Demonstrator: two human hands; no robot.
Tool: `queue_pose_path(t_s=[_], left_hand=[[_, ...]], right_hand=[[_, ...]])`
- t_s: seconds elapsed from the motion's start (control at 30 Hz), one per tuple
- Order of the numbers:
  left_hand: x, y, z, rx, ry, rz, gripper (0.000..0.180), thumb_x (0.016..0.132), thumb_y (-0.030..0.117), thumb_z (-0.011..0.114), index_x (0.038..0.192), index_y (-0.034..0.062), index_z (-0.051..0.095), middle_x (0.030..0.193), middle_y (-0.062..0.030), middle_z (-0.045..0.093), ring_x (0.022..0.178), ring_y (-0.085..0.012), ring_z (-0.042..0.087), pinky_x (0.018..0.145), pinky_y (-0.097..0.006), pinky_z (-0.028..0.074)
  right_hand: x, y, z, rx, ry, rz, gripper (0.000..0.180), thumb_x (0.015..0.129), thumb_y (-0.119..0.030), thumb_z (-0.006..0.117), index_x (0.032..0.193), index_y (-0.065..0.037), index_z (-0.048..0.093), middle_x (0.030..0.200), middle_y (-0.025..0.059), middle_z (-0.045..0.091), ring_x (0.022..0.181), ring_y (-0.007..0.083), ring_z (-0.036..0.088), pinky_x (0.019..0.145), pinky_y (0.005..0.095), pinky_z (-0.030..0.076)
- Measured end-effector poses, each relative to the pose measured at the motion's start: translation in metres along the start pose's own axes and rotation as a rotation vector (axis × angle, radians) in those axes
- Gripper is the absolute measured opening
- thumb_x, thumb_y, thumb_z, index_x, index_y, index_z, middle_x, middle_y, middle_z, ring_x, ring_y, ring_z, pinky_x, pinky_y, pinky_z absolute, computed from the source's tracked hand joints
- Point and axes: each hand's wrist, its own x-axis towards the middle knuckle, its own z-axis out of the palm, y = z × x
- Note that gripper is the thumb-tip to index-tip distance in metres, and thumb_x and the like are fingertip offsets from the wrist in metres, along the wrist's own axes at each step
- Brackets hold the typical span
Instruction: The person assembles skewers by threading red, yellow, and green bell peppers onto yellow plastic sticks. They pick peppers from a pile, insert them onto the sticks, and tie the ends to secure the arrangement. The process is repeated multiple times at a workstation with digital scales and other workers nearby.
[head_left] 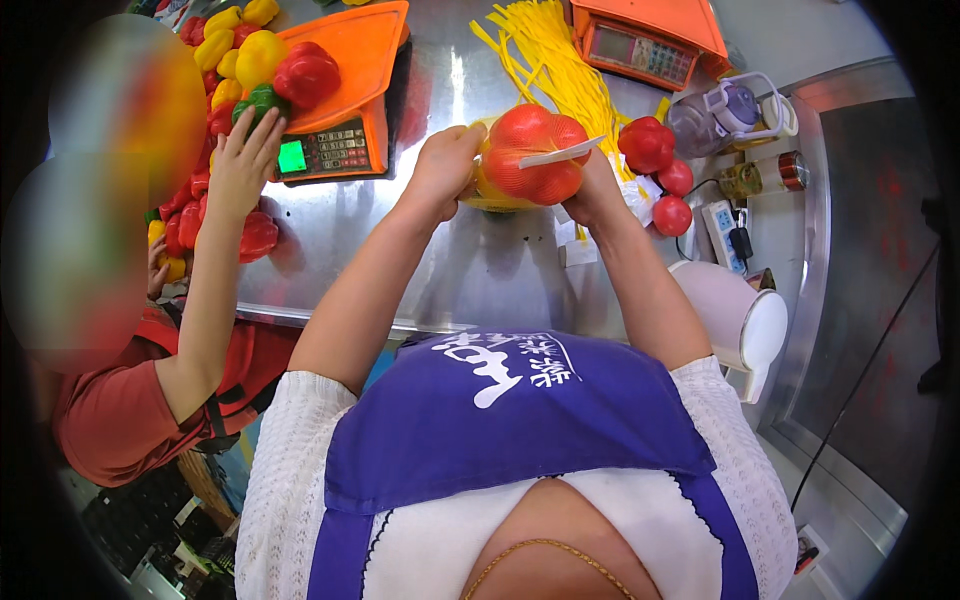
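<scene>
While both hands (450, 163) (598, 190) hold netted red pepper (530, 150), yel. strips (562, 60) nr.

Both hands held a netted bundle (537, 150) of red pepper above a metal table (400, 270): the left hand (447, 168) gripped its left side, and the right hand (598, 192), partly hidden, was at its right. A white strip (560, 153) stuck out across the bundle. Beyond lay yellow nets (560, 62); to the right, a loose red pepper (647, 145) sat near two smaller red balls, a jug (700, 122) and a power strip (720, 232). On the left, a co-worker's hand (243, 160) touched a green pepper (266, 100) beside an orange scale (365, 50) with a lit green display. Another scale (645, 45) stood beyond the nets' right side.
</scene>
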Motion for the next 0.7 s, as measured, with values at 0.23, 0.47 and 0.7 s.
queue_pose_path(t_s=[0.23,0.47,0.7], left_hand=[[0.025,-0.047,-0.023,-0.155,0.021,-0.109,0.027,0.096,0.034,0.056,0.085,0.0089,0.055,0.061,-0.0038,0.046,0.040,-0.0138,0.036,0.037,-0.030,0.024],[0.047,-0.089,-0.026,-0.033,0.054,-0.067,0.020,0.092,0.012,0.053,0.076,0.0018,0.060,0.059,-0.0090,0.051,0.044,-0.0200,0.044,0.039,-0.034,0.034],[0.031,-0.081,-0.013,-0.052,0.196,-0.118,0.030,0.098,0.031,0.052,0.093,0.0014,0.050,0.057,-0.0069,0.048,0.038,-0.0173,0.040,0.035,-0.034,0.032]], right_hand=[[0.014,0.030,-0.003,0.203,-0.065,0.148,0.028,0.091,-0.021,0.063,0.115,-0.005,0.062,0.108,0.0084,0.067,0.095,0.0194,0.067,0.084,0.0354,0.056],[0.035,0.057,-0.044,0.081,-0.274,0.093,0.045,0.093,-0.036,0.061,0.131,-0.013,0.051,0.125,0.0069,0.059,0.112,0.0233,0.061,0.093,0.0420,0.053],[0.056,0.083,-0.081,-0.065,-0.142,0.151,0.045,0.096,-0.040,0.054,0.132,-0.013,0.050,0.126,0.0066,0.060,0.114,0.0242,0.060,0.096,0.0431,0.051]])
